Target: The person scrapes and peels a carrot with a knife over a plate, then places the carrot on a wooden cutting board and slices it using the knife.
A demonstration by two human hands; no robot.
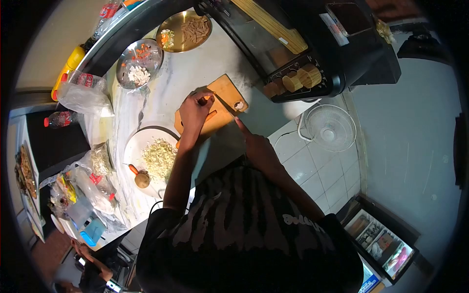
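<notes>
Shirt lettering (302, 221) unclear; right hand (258, 148) holds knife (225, 104).

Countertop (178, 68) bright; corners black (strong fisheye bend).

From this end I see a black shirt (249, 259) with ragged grey-brown streaks (195, 217) down its front, pale lettering (303, 222) I can't read, and short black sleeves (160, 227).

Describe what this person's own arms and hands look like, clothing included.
The left hand and right hand are bare, with no gloves, watch or band visible. The forearms are bare too, below short black sleeves. The black shirt has paler streaks running down it and light lettering toward the right side.
</notes>
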